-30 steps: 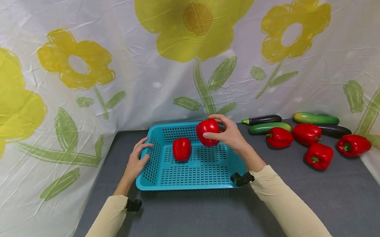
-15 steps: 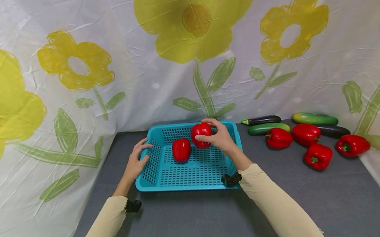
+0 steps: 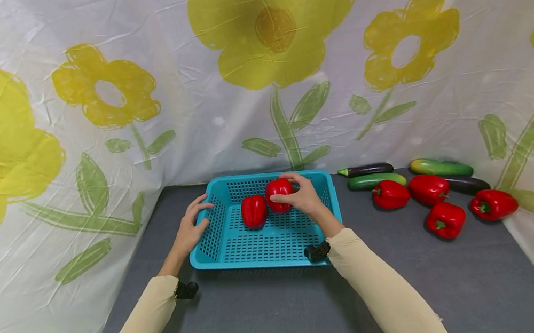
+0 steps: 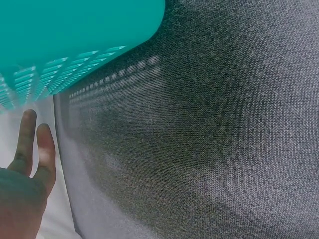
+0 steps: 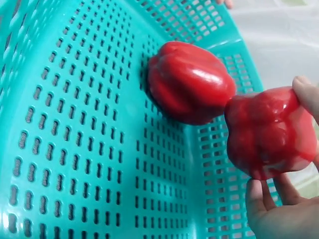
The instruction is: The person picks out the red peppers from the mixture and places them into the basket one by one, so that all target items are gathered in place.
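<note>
A blue-green perforated plastic basket [image 3: 251, 249] stands on the grey table. My right hand [image 3: 305, 197] grips a red bell pepper [image 3: 277, 193] between thumb and fingers, inside the basket's far half. In the right wrist view this held pepper [image 5: 269, 134] is beside another red bell pepper [image 5: 189, 84] lying in the basket; whether the held one touches the basket floor I cannot tell. My left hand [image 3: 190, 228] rests at the basket's left rim, fingers spread and fairly straight. The left wrist view shows its fingers [image 4: 46, 154] by the basket's outer side.
Right of the basket lie several more red bell peppers [image 3: 445, 220], a dark eggplant [image 3: 368, 169], another eggplant [image 3: 466, 184], a green cucumber [image 3: 377, 180] and a yellow-green cucumber [image 3: 441, 167]. A white flowered curtain [image 3: 205, 124] hangs behind the table.
My right hand has carried its pepper leftward and slightly down, close beside the pepper in the basket. My left hand stays at the rim.
</note>
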Demonstrator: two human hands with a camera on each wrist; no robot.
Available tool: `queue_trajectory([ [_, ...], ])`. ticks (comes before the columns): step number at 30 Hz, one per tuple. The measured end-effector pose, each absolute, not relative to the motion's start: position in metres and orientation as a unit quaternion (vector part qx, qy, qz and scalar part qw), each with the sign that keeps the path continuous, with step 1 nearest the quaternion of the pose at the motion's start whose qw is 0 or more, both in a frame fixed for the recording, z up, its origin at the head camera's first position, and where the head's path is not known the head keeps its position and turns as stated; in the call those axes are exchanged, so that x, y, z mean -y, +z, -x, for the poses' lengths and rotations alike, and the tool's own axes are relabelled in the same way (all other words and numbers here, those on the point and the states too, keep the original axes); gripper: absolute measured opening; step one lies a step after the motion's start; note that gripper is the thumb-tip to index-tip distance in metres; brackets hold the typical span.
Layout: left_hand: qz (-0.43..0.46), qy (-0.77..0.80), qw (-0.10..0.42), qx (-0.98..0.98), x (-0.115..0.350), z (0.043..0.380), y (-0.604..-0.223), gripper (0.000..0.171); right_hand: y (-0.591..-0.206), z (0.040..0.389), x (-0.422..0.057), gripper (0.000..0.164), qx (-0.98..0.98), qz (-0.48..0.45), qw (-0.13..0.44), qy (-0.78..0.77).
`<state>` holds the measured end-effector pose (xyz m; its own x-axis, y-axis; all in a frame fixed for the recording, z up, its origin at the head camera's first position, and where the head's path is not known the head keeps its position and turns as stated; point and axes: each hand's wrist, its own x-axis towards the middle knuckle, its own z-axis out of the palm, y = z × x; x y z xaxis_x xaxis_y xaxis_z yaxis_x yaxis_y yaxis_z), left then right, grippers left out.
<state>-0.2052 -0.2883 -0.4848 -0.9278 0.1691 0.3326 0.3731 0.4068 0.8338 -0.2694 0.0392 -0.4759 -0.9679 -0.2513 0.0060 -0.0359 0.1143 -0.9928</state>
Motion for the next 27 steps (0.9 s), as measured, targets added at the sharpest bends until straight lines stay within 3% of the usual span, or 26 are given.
queue_trajectory([
  [27,0.157,-0.515,0.103,0.836,0.287,0.205,-0.483,0.035,-0.492,0.274,-0.029,0.066,-0.766,0.058,0.088,-0.634],
])
